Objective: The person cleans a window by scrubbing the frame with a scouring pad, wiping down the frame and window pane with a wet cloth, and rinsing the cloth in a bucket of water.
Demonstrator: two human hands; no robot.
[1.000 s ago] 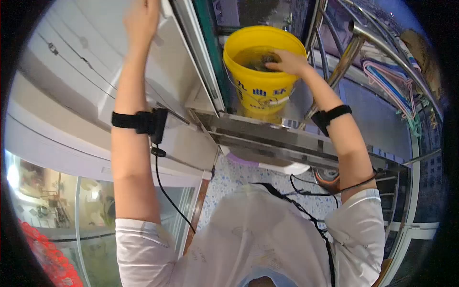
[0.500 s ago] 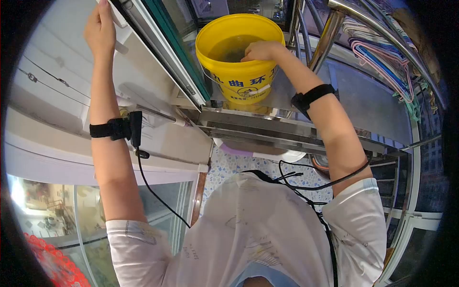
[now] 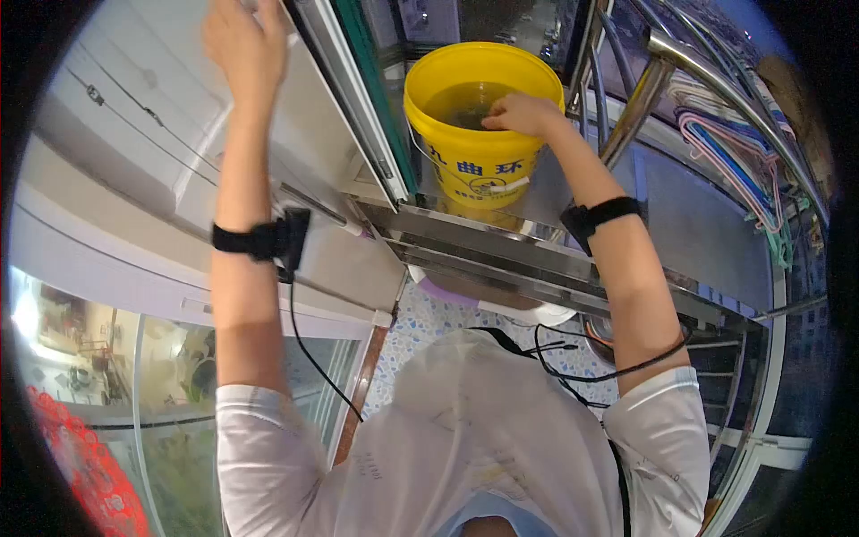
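A yellow bucket [image 3: 483,152] with blue lettering stands upright on the metal ledge, dark murky contents [image 3: 461,112] inside it. My right hand [image 3: 526,115] reaches over the bucket's right rim, with its fingers curled together inside; anything between them is hidden. At the upper left, my left hand [image 3: 246,49] is raised beside the window frame [image 3: 344,89]. Its fingers look bent closed, but the view's top edge cuts them off, so what they grip cannot be made out.
Metal railings [image 3: 631,112] rise right of the bucket, and clothes hangers [image 3: 734,166] hang beyond them. The metal ledge [image 3: 689,224] runs along the front. A black cable [image 3: 309,345] trails from my left forearm. Below lies the speckled floor [image 3: 420,331].
The whole view has shifted, so the bucket appears farther right and lower. My left hand has come nearer the window frame. My right hand stays at the bucket.
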